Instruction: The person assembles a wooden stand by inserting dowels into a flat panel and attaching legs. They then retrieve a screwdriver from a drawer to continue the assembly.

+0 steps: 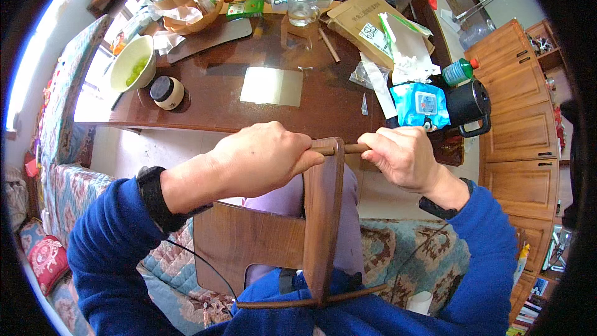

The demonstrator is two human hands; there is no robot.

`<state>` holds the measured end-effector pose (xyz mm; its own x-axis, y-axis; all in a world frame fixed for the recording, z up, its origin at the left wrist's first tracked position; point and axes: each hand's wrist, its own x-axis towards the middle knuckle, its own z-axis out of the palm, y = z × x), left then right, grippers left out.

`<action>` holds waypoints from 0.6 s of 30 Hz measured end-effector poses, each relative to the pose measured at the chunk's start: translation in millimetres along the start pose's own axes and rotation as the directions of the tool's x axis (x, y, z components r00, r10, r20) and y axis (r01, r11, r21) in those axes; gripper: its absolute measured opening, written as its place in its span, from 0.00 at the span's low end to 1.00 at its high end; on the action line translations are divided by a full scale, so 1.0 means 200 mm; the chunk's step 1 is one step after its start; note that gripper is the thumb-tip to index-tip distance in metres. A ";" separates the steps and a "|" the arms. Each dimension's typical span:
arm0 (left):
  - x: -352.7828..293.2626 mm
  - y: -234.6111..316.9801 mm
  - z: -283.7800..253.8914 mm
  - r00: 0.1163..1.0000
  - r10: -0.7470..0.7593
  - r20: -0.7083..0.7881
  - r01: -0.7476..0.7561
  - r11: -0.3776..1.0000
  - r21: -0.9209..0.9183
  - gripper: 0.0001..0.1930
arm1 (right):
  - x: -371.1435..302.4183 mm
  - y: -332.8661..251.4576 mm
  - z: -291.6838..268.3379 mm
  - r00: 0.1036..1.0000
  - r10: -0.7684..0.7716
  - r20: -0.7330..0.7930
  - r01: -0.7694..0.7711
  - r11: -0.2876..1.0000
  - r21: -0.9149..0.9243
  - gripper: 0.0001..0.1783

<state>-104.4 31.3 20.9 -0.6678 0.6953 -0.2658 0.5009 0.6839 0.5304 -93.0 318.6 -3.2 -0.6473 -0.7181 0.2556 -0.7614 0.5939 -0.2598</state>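
Observation:
My left hand (264, 154) is closed round the left part of a brown wooden rod (323, 150). Fingers of my right hand (404, 157) pinch the same rod at its right end. Between my hands, the rod crosses the upper end of a flat wooden bar (323, 230) with rounded ends. A second wooden rod (273, 304) crosses the bar's lower end, close to my body. Left of the bar is a wooden panel (242, 242) with a rounded cutout, which seems to join it. The bar stands over my lap, and my left hand hides part of the upper rod.
A dark wooden table (211, 102) lies ahead. On it are a bowl of green fruit (134, 68), a lidded jar (166, 93), a glass mug (303, 7), a blue wipes pack (420, 104), a black kettle (467, 106) and a green bottle (459, 72). A patterned sofa (410, 242) is beneath me.

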 end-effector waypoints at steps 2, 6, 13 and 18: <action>-0.01 0.02 0.01 0.999 -0.018 -0.041 0.026 0.979 0.202 0.19 | 0.00 0.00 -0.02 0.975 0.130 0.179 -0.176 0.947 0.270 0.17; -0.01 0.00 0.02 0.964 0.224 -0.141 -0.143 0.890 0.433 0.17 | 0.01 0.02 -0.08 0.728 0.130 0.674 -0.636 0.497 0.591 0.24; 0.02 -0.09 0.06 0.816 0.503 -0.284 -0.276 0.772 0.573 0.14 | 0.06 0.03 -0.10 0.513 0.096 0.853 -0.857 0.103 0.504 0.22; -0.01 -0.09 0.03 0.944 0.237 -0.227 -0.225 0.971 0.077 0.12 | 0.00 -0.04 -0.11 0.970 0.189 0.156 -0.234 0.904 0.358 0.14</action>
<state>-108.2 18.2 6.4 -0.6372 0.7685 0.0578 0.6794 0.5248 0.5129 -88.1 321.8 18.8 -0.7660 -0.6406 0.0536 -0.5246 0.5747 -0.6281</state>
